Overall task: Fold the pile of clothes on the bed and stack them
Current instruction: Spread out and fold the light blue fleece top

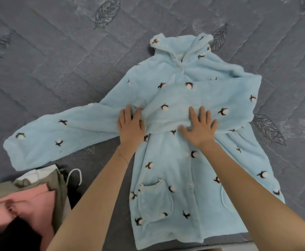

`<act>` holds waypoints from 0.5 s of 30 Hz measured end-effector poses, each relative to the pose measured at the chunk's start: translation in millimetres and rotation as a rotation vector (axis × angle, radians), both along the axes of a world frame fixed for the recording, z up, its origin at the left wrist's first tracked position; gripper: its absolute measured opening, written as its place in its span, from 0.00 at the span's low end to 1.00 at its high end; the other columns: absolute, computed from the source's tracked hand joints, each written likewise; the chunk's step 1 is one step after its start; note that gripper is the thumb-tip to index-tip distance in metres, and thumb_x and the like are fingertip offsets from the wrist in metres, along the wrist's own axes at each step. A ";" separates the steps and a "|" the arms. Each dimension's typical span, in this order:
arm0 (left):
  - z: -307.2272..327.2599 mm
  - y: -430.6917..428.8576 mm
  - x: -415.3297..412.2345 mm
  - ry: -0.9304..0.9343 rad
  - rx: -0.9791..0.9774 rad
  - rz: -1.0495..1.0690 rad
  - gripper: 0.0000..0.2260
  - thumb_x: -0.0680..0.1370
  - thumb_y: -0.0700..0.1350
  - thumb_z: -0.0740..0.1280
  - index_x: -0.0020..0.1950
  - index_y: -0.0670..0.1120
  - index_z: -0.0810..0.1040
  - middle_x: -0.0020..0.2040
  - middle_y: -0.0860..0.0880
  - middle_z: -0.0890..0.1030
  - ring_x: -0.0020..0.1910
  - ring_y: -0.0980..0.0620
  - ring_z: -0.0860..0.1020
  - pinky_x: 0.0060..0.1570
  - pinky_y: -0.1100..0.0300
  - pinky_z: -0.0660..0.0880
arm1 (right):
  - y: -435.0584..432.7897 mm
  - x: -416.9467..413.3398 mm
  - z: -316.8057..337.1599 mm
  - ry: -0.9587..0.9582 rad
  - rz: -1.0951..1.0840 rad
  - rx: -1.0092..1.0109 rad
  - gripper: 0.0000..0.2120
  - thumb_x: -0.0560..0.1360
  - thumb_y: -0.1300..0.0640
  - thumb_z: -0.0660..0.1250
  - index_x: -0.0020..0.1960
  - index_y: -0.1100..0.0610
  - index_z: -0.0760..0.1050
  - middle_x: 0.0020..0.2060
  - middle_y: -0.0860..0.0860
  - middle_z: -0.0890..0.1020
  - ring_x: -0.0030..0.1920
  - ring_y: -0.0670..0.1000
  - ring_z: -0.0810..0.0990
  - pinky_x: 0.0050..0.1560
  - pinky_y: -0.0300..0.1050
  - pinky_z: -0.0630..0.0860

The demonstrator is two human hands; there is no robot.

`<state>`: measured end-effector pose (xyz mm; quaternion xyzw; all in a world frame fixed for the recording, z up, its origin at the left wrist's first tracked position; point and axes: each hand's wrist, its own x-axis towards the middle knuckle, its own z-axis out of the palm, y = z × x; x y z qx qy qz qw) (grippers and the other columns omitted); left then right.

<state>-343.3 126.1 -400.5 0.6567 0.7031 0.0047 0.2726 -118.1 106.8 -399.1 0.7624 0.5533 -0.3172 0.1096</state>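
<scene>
One light blue fleece robe [175,160] lies spread front-up on the grey quilted bed [39,69], hood [180,46] at the far end and hem nearest us. It carries a scatter of small white-and-brown tufts.

We count two sleeves. The one on the left side [62,134] lies stretched straight out across the bed. The one on the right side [211,102] is folded over the chest, and its cuff end reaches the middle of the robe. We count two pockets on the lower front: one with a beaded edge [155,200], and one plainer, seen only in outline [227,200].

Two bare hands are on the robe, both on the folded sleeve. The left hand [130,122] rests palm down at the cuff end with its fingers straight and close together. The right hand [199,124] presses flat just beside it, fingers spread wide. Neither hand grips cloth.

One pile of clothes [30,200] sits at the near left edge, just below the outstretched sleeve. In it we count three pieces we can tell apart: one olive, one pink, one white. A dark patch beneath them cannot be identified. One white cord loop [73,176] sticks out beside the pile.
</scene>
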 end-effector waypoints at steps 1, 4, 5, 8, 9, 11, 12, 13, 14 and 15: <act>-0.4 -0.9 -2.6 0.064 -0.024 -0.035 0.24 0.82 0.48 0.58 0.78 0.51 0.58 0.80 0.42 0.48 0.78 0.42 0.47 0.75 0.46 0.46 | 0.9 -3.4 1.7 0.022 0.018 0.007 0.40 0.76 0.35 0.58 0.79 0.43 0.40 0.79 0.52 0.38 0.77 0.56 0.35 0.73 0.60 0.34; 2.0 0.3 -7.3 0.113 -0.152 -0.052 0.31 0.79 0.56 0.61 0.79 0.55 0.51 0.80 0.42 0.44 0.78 0.41 0.42 0.74 0.42 0.43 | 4.0 -14.9 7.8 0.075 0.147 0.034 0.42 0.74 0.32 0.60 0.78 0.41 0.40 0.78 0.50 0.38 0.77 0.55 0.35 0.73 0.59 0.33; 3.4 0.8 -7.5 0.128 -0.176 -0.067 0.33 0.78 0.57 0.62 0.79 0.55 0.51 0.80 0.42 0.44 0.78 0.41 0.42 0.74 0.43 0.43 | 6.3 -18.9 9.4 0.094 0.180 0.032 0.41 0.75 0.32 0.59 0.78 0.41 0.40 0.78 0.50 0.37 0.77 0.55 0.35 0.73 0.59 0.34; 10.6 1.0 -1.9 0.052 0.007 0.014 0.26 0.78 0.55 0.64 0.75 0.50 0.66 0.75 0.40 0.60 0.74 0.41 0.56 0.71 0.47 0.52 | 13.0 -28.8 10.0 0.135 0.202 0.007 0.36 0.77 0.33 0.55 0.79 0.40 0.43 0.78 0.51 0.36 0.77 0.54 0.35 0.74 0.59 0.35; 13.0 3.2 2.1 -0.025 0.116 0.121 0.20 0.79 0.51 0.64 0.69 0.47 0.73 0.69 0.40 0.68 0.69 0.41 0.64 0.68 0.49 0.58 | 14.3 -29.7 9.0 0.132 0.197 0.001 0.33 0.79 0.35 0.53 0.79 0.41 0.44 0.78 0.51 0.37 0.78 0.55 0.35 0.74 0.60 0.35; 16.9 9.1 9.6 -0.216 0.167 0.383 0.12 0.82 0.46 0.60 0.57 0.39 0.77 0.54 0.40 0.78 0.57 0.41 0.74 0.57 0.51 0.67 | 13.2 -25.2 6.3 0.103 0.203 0.000 0.30 0.81 0.38 0.50 0.79 0.42 0.44 0.78 0.51 0.37 0.78 0.55 0.36 0.74 0.61 0.36; 17.2 11.8 12.4 -0.305 0.114 0.502 0.12 0.83 0.45 0.58 0.52 0.38 0.76 0.50 0.39 0.79 0.53 0.40 0.76 0.53 0.51 0.69 | 10.5 -20.5 4.8 0.082 0.220 0.002 0.29 0.82 0.40 0.50 0.79 0.42 0.44 0.78 0.50 0.38 0.78 0.56 0.36 0.74 0.61 0.36; 16.8 14.4 14.3 -0.359 0.056 0.593 0.13 0.83 0.45 0.58 0.47 0.38 0.75 0.48 0.37 0.80 0.50 0.40 0.77 0.50 0.51 0.69 | 6.9 -15.3 3.2 0.062 0.240 0.003 0.28 0.82 0.41 0.50 0.79 0.41 0.43 0.78 0.50 0.37 0.78 0.55 0.36 0.75 0.61 0.37; 16.5 16.7 16.0 -0.362 0.028 0.635 0.15 0.83 0.46 0.58 0.42 0.39 0.73 0.47 0.36 0.80 0.47 0.40 0.77 0.49 0.51 0.68 | 3.5 -9.8 1.4 0.044 0.258 0.007 0.28 0.82 0.42 0.50 0.79 0.41 0.42 0.78 0.50 0.37 0.78 0.55 0.36 0.75 0.61 0.36; 16.1 18.7 17.5 -0.330 0.023 0.631 0.18 0.83 0.47 0.58 0.36 0.41 0.69 0.45 0.35 0.80 0.44 0.40 0.77 0.48 0.50 0.68 | 0.6 -5.1 -0.8 0.030 0.275 0.014 0.28 0.83 0.42 0.49 0.78 0.41 0.41 0.78 0.50 0.37 0.78 0.55 0.36 0.75 0.61 0.36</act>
